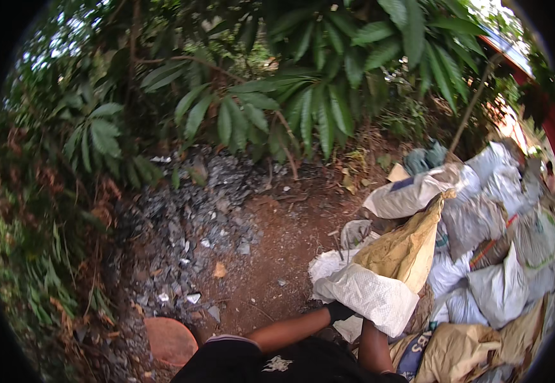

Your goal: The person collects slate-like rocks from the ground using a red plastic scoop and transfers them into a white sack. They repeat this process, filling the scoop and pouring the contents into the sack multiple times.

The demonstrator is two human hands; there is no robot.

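A woven sack slants across in front of me. Its tan body narrows toward the pile on the right, and its white part is folded toward me. My left hand, in a dark glove, is at the near left edge of the white part. It appears to grip the sack there, though its fingertips go out of sight behind the fabric. My right forearm rises to the same white part from below. The sack covers my right hand, so its fingers cannot be seen.
Filled white and tan sacks are heaped along the right. An orange-red round tub stands at the lower left. Dark flakes and shards litter the brown soil. Leafy branches hang low across the far side.
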